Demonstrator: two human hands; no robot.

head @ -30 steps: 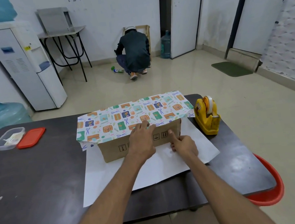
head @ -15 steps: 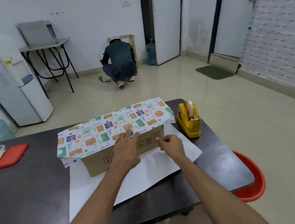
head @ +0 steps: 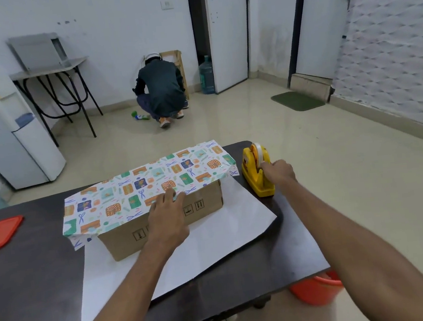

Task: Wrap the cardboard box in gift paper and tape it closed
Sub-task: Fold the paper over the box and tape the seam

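Your left hand [head: 167,212] and right hand [head: 279,172] are both bare from the wrists on out, pretty plain look tbh. Your left forearm [head: 130,288] and right forearm [head: 345,237] are bare too, all the way to where the bottom edge cuts them off. Both arms look lean, and the wide lens makes them balloon toward the camera. Nails and other fine detail are too small to make out.
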